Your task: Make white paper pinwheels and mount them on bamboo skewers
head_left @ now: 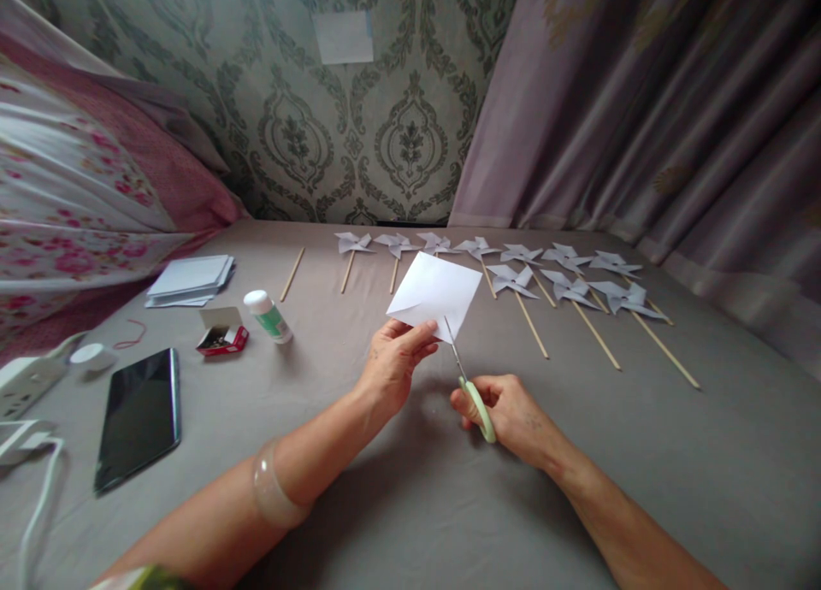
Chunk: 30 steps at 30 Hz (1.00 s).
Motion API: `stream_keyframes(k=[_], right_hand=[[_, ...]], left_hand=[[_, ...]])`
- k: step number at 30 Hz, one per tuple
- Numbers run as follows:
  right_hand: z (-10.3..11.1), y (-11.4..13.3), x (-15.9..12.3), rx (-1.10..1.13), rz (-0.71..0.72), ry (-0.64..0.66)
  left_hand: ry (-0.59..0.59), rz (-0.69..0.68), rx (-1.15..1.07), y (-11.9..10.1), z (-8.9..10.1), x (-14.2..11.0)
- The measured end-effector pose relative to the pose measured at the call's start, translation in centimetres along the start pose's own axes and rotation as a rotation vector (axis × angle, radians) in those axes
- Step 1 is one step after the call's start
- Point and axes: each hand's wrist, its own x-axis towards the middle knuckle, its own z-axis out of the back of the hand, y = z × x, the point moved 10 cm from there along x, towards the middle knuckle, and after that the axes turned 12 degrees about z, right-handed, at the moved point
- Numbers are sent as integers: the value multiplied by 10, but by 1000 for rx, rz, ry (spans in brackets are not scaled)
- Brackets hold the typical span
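My left hand (398,357) pinches a square sheet of white paper (440,286) by its near edge, above the table. A slit runs in from the sheet's left corner. In my right hand (506,410) are scissors (478,409) with pale green handles, my fingers closed round the loops. Their blades reach over the paper's near corner; whether they are cutting into it I cannot tell. Behind the sheet, several white paper pinwheels (511,280) on wooden sticks lie in two rows. One bare wooden stick (292,274) lies to their left.
On the left are a stack of white paper (189,280), a glue bottle (268,316), a small open red box (221,340), a phone (139,419), a white cap (93,358) and a power strip (29,385). Curtains (603,103) hang at the right.
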Motion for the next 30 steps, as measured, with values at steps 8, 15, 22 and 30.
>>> stream_keyframes(k=[8, 15, 22, 30], right_hand=[[2, 0, 1, 12, -3, -36], [4, -4, -1, 7, -36, -45], [6, 1, -1, -26, -54, -53], [7, 4, -1, -77, -75, -76]], left_hand=[[-4, -7, -2, 0, 0, -1], [2, -14, -1, 0, 0, 1], [-4, -13, -1, -2, 0, -1], [-1, -20, -13, -2, 0, 0]])
